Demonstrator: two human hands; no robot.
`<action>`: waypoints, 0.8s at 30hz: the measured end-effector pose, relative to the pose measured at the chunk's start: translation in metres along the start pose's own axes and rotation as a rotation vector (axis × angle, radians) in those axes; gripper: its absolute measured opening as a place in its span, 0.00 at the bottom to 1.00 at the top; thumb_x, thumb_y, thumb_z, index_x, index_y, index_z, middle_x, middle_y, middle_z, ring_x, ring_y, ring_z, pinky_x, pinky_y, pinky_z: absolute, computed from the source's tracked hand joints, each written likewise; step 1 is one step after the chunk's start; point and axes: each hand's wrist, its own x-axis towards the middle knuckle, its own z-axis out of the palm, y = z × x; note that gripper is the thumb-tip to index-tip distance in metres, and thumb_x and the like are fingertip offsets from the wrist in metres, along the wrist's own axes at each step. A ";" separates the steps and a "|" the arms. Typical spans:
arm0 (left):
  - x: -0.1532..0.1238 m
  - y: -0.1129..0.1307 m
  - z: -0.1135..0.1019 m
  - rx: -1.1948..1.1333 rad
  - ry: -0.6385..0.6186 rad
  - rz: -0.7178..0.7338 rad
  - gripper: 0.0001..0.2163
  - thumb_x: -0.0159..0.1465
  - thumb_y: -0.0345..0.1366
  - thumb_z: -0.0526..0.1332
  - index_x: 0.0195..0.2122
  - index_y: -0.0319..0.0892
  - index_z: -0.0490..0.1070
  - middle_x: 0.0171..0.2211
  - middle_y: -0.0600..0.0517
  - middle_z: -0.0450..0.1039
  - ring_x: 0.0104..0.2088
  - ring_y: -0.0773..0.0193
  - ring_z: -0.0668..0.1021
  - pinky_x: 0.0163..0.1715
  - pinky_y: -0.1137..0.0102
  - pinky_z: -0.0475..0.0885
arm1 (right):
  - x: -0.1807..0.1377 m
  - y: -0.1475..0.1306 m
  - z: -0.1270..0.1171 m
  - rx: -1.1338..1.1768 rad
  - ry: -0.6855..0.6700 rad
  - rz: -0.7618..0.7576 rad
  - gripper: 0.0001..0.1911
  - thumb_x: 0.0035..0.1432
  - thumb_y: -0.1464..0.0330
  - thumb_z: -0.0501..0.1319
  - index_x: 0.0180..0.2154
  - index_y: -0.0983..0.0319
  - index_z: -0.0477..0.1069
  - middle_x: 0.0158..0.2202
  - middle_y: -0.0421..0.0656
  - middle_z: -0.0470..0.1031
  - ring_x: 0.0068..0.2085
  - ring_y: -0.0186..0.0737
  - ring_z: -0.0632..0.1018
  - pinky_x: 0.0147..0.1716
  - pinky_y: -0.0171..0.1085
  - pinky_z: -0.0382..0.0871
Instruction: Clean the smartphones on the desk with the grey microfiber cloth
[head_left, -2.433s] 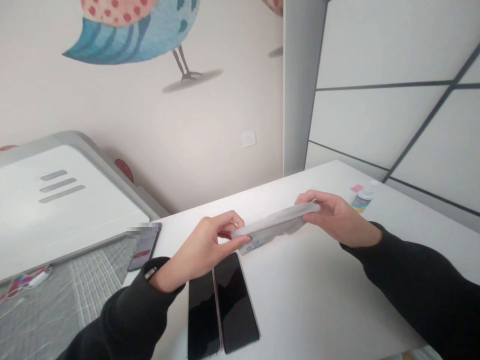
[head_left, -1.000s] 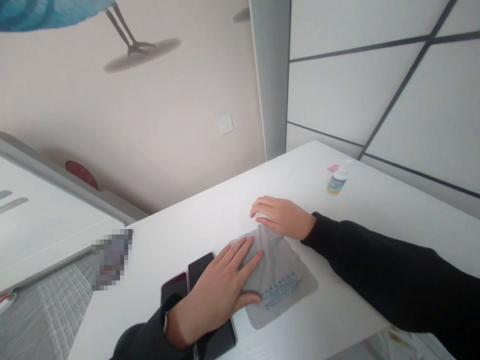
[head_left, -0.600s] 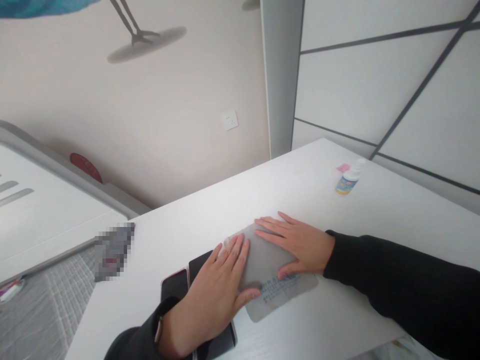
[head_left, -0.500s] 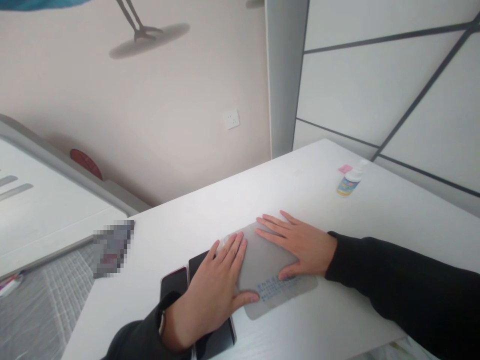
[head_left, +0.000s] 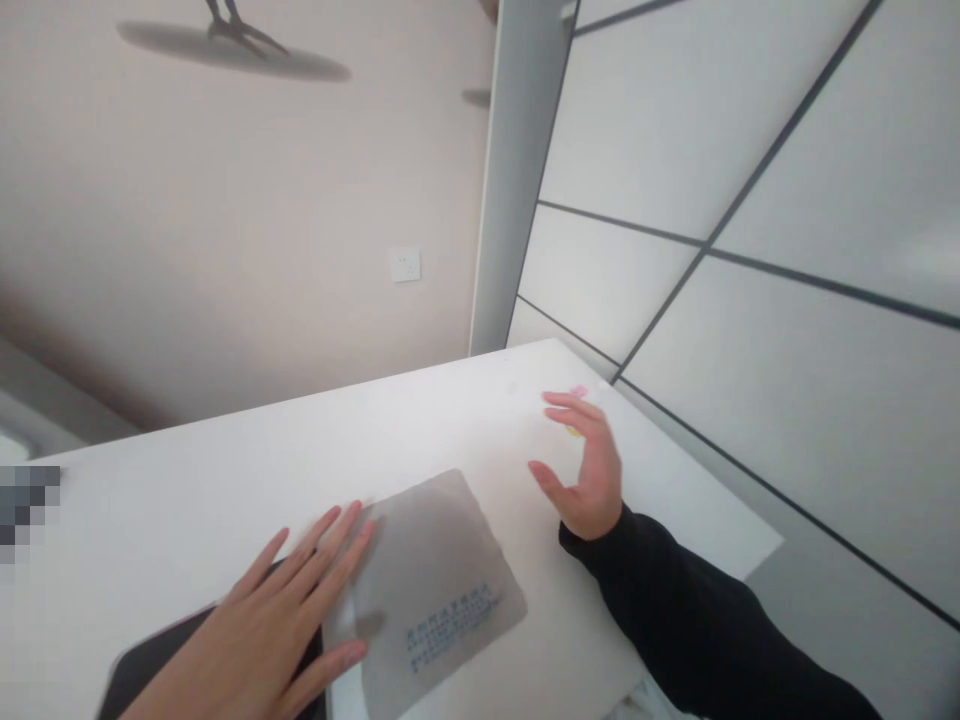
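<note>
A grey cloth point(head_left: 435, 545) with rows of blue printed characters near its front edge lies flat on the white table. My left hand point(head_left: 277, 610) is spread at the cloth's left edge, over a flat dark-screened device point(head_left: 161, 650) that it partly hides. Nothing is held in it. To the right of the cloth, my right hand point(head_left: 592, 470) is raised above the table, its fingers curved and the thumb well apart, with nothing between them. Behind that hand the bottle is almost wholly hidden; only a bit of yellow point(head_left: 574, 431) shows.
A small pink piece point(head_left: 579, 391) lies near the far corner of the table point(head_left: 247, 470). A wall with a socket point(head_left: 406, 264) rises behind, and white panels with dark lines point(head_left: 615, 270) stand along the right. A pixelated dark patch point(head_left: 22, 500) is at the left.
My right hand has lifted off the cloth and moved right, in front of the bottle. The left hand stays by the cloth's left edge. The view has turned to the right.
</note>
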 end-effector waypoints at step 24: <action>-0.050 -0.027 -0.020 -0.262 -0.036 -0.186 0.29 0.75 0.51 0.49 0.75 0.56 0.43 0.74 0.50 0.51 0.71 0.49 0.61 0.69 0.43 0.53 | -0.017 -0.022 0.039 1.250 -0.831 0.920 0.34 0.66 0.56 0.63 0.66 0.41 0.48 0.30 0.30 0.64 0.16 0.24 0.58 0.14 0.26 0.54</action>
